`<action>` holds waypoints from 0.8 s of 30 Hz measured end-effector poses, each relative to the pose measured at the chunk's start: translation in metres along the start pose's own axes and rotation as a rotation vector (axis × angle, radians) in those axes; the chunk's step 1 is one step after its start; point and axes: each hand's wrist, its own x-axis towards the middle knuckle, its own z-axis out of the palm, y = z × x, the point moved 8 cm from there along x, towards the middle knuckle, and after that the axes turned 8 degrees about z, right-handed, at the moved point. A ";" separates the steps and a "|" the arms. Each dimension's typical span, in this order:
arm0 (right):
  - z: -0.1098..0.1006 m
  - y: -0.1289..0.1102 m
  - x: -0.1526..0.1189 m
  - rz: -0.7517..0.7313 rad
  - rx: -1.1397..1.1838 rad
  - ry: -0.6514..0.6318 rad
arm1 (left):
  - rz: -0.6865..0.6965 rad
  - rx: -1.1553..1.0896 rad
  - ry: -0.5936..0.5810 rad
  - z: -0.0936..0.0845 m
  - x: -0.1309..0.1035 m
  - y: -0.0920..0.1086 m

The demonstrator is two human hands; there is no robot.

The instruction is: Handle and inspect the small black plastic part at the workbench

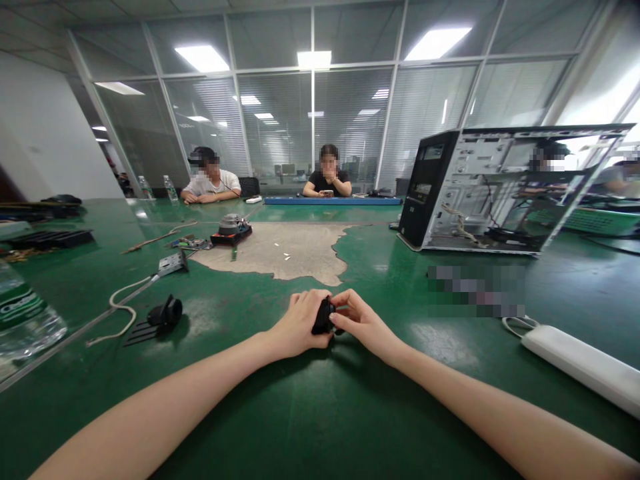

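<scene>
A small black object (pixel 321 317) is held between my two hands above the green tabletop (pixel 310 413), near the middle of the view. My left hand (pixel 300 323) wraps round its left side, thumb below and fingers over the top. From the right, my right hand (pixel 363 321) pinches the object's right end with thumb and fingers. The fingers hide much of the object, so its full shape cannot be made out.
An open computer case (pixel 433 193) stands back right, a white power strip (pixel 580 363) front right. Left lie a black part (pixel 167 313), a cord (pixel 117 293) and a water bottle (pixel 30 320). Behind the worn patch (pixel 300 250), two people (pixel 213 183) (pixel 329 180) sit.
</scene>
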 end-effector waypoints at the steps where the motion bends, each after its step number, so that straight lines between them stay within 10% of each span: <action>1: 0.000 0.001 0.001 0.015 -0.004 0.003 | -0.001 0.000 -0.001 0.000 0.000 0.000; 24: 0.002 -0.003 -0.002 -0.047 0.010 -0.057 | 0.006 -0.003 0.001 -0.001 0.000 0.002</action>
